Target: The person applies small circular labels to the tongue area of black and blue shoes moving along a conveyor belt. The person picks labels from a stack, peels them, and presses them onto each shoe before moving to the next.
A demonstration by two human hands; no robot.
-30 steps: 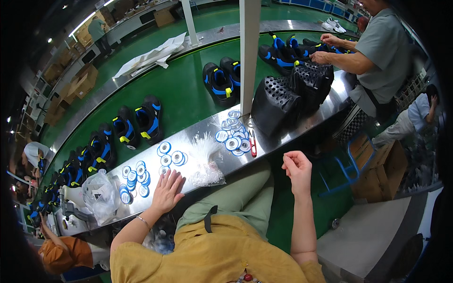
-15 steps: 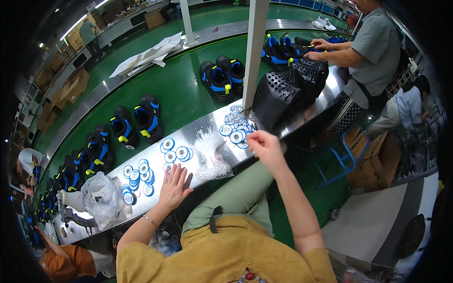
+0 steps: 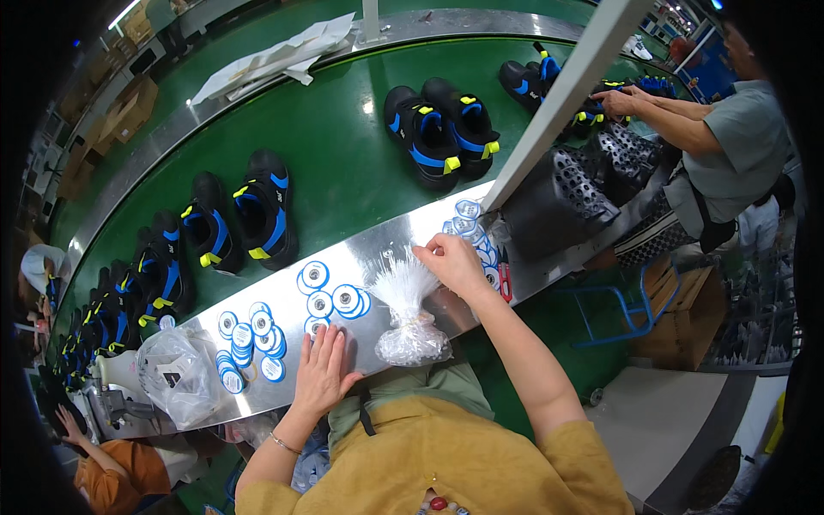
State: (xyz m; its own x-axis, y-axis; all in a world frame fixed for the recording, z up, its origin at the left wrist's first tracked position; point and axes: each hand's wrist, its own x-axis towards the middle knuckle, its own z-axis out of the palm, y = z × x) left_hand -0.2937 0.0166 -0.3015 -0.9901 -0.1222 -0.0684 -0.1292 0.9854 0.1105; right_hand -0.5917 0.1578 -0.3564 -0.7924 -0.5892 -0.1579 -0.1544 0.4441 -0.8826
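Observation:
My left hand (image 3: 322, 371) lies flat at the bench's near edge, fingers stretched out, its fingertips by a cluster of round blue-rimmed white tags (image 3: 319, 304). My right hand (image 3: 457, 264) has its thumb and index finger pinched together at the upper tips of a bundle of thin white plastic strands (image 3: 400, 287). Whatever lies between those fingertips is too small to make out. The bundle's lower end is in a clear plastic bag (image 3: 414, 342). More round tags (image 3: 465, 227) lie beyond my right hand, and another group (image 3: 259, 324) is further left.
Pairs of black-and-blue shoes (image 3: 442, 137) stand on the green belt (image 3: 339, 172) behind the metal bench. Red-handled scissors (image 3: 505, 281) lie right of my hand, near a white post (image 3: 566, 103) and black perforated bins (image 3: 558, 202). A clear bag (image 3: 178, 373) sits left. A co-worker (image 3: 730, 129) handles shoes at right.
My right hand has moved left from the right-hand tags to the strand bundle. The left hand stays flat on the bench. The view has shifted, and red-handled scissors now show.

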